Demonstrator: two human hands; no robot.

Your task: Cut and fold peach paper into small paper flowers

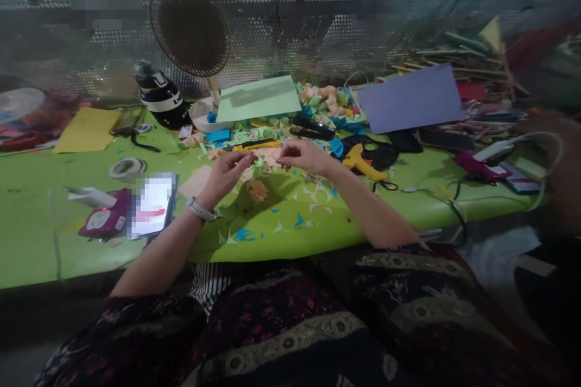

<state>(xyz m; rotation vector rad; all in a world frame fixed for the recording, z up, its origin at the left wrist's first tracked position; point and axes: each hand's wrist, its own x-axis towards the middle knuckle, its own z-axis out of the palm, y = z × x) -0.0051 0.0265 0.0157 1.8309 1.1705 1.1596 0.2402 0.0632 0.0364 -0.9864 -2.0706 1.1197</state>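
Note:
My left hand [228, 173], with a pale watch on its wrist, is closed with thumb and fingers pinched together. My right hand [305, 156] faces it across a small gap, its fingers also pinched. What either fingertip grip holds is too small to make out. Between and just below the hands is a light green piece of curled paper [258, 167], close to my left fingertips. Under it is an orange paper flower [258, 191]. Small paper scraps [297, 221] in blue, green and peach lie scattered over the green tabletop [267, 248].
Behind the hands are a pale green sheet [258, 98], a purple sheet [411, 98], curled paper pieces [323, 98] and a yellow glue gun [363, 163]. Leftward stand a fan [190, 27] and a black bottle [163, 100]. A lit phone [152, 205] lies by my left forearm. Someone's arm [563, 175] is at right.

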